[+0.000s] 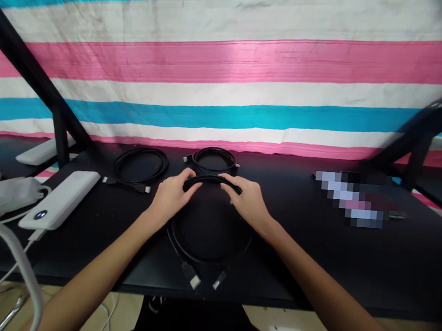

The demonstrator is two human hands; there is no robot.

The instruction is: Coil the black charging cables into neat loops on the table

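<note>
Between my hands is a black cable [209, 260] wound into a loop, its two plug ends lying toward the table's front edge. My left hand [173, 195] grips the upper left of the loop between thumb and fingers. On the upper right of the same loop, my right hand [247, 200] pinches it in the same way. Just beyond my hands lies a second coiled black cable [216, 150]. A third coiled cable [141, 150] rests to the left, with both its plugs on the near side.
On the left of the black table [294, 253] lie a white power bank [63, 196] with a cord plugged in and a white power strip [8, 197]. Black frame bars [30, 64] rise at both sides. A striped sheet [229, 64] hangs behind. Blurred-out items [350, 198] lie right.
</note>
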